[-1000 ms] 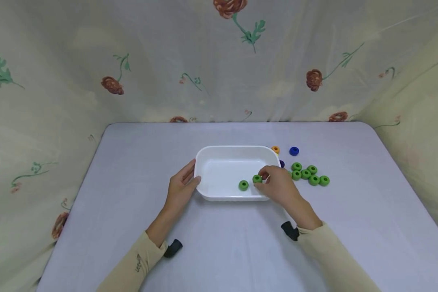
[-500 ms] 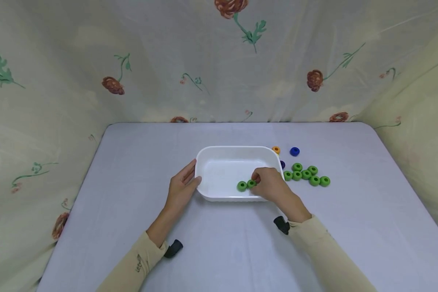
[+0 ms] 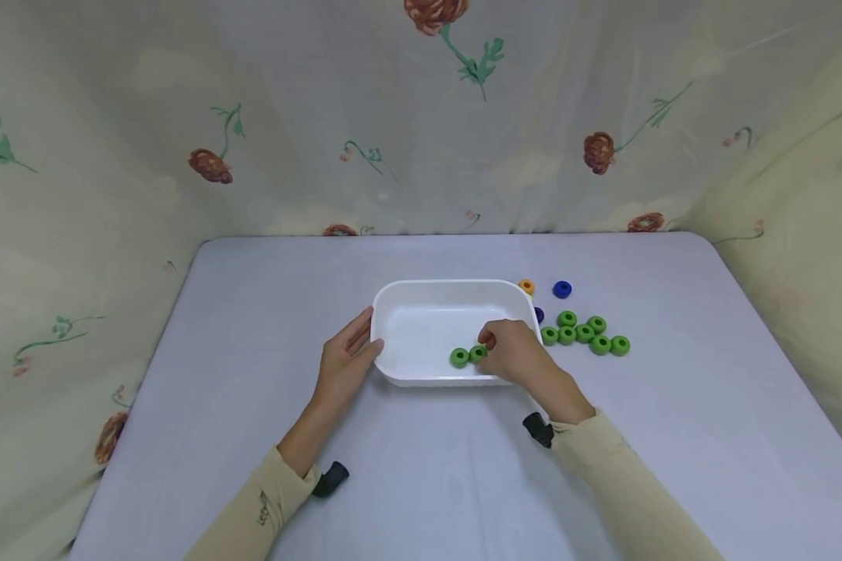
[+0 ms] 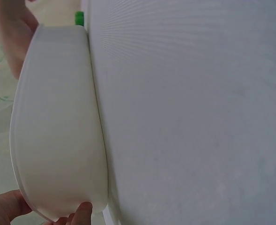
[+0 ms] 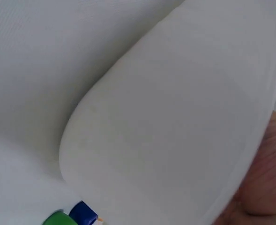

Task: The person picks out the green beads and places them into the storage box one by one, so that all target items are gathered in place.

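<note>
A white rectangular dish [image 3: 421,319] stands on the table. My left hand [image 3: 341,362] grips its left end, thumb at the rim and fingers along the outer wall; in the left wrist view the fingertips [image 4: 84,213] touch that wall. Inside the dish, my right hand [image 3: 519,354] pinches a green bead [image 3: 477,354] with a hole through it, low by the dish floor. Just left of it lies another green bead [image 3: 459,358]. In the right wrist view, the dish wall [image 5: 175,117] hides the fingertips and the bead.
Right of the dish, several green beads [image 3: 585,333] lie grouped on the table [image 3: 267,312]. A blue bead [image 3: 562,290] lies behind them. An orange bead [image 3: 526,287] and a dark blue bead [image 3: 539,315] sit close to the dish's right edge. Floral cloth [image 3: 309,101] hangs behind.
My right hand has moved left and down inside the dish with the green bead, bringing it beside the other one, which has shifted slightly left. My left hand stays on the dish.
</note>
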{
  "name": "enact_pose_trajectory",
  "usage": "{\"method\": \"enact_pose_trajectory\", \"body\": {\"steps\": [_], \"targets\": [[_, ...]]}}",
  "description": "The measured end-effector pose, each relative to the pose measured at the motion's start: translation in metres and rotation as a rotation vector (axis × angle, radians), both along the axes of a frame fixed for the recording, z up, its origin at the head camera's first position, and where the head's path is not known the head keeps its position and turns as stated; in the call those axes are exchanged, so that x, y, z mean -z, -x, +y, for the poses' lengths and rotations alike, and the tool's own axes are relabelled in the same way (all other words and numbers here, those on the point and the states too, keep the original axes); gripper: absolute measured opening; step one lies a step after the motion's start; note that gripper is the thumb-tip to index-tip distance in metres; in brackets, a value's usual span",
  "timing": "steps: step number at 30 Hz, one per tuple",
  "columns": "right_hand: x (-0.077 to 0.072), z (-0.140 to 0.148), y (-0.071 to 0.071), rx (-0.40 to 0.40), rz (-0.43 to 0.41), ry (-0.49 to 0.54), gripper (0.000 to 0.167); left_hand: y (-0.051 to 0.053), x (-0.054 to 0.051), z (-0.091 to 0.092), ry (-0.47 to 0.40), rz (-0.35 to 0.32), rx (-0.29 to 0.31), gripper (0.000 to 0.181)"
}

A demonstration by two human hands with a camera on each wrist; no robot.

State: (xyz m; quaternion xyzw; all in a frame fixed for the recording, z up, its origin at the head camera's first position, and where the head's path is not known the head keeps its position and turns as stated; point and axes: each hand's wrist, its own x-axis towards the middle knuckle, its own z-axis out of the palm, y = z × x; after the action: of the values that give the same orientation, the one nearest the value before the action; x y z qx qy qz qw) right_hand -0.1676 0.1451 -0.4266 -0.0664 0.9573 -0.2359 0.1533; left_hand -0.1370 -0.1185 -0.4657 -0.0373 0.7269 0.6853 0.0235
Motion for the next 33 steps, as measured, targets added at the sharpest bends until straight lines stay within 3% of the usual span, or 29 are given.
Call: {"method": "enact_pose_trajectory", "body": {"steps": [5, 10, 16, 26, 33], "targets": [[-0.013, 0.014, -0.008, 0.032, 0.114, 0.089, 0.034, -0.001, 0.0, 0.002, 0.005, -0.011, 0.007, 0.058], [-0.015, 0.041, -0.014, 0.245, 0.212, 0.251, 0.034, -0.005, 0.002, -0.004, 0.018, -0.017, -0.008, 0.058], [-0.002, 0.093, -0.02, 0.495, 0.26, 0.319, 0.037, -0.005, 0.001, -0.006, 0.012, -0.003, 0.01, 0.058], [0.027, 0.161, -0.03, 0.732, 0.272, 0.443, 0.044, -0.001, -0.001, -0.002, 0.023, -0.006, 0.005, 0.058], [0.039, 0.18, -0.033, 0.807, 0.256, 0.444, 0.046, 0.0, -0.001, 0.002, 0.013, 0.006, 0.004, 0.059]]}}
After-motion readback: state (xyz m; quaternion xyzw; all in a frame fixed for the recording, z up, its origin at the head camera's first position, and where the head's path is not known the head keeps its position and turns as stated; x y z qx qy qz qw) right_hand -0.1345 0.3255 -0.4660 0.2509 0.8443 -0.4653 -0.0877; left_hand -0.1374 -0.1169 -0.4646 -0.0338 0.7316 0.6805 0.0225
